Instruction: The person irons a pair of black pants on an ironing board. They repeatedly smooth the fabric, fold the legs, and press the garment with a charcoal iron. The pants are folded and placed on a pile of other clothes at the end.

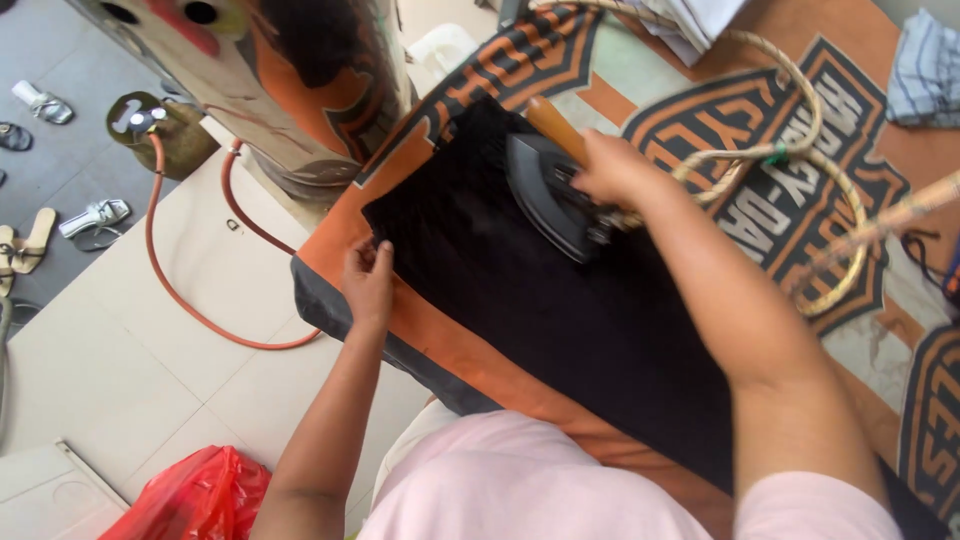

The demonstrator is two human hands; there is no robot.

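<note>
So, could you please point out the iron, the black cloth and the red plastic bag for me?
iron [545, 195]: head view, on its dark metal body.
black cloth [520, 300]: head view, on the flat middle of the fabric.
red plastic bag [200, 495]: head view, on its crumpled top.

red plastic bag [195, 497] on floor bottom left, crumpled, glossy
</note>
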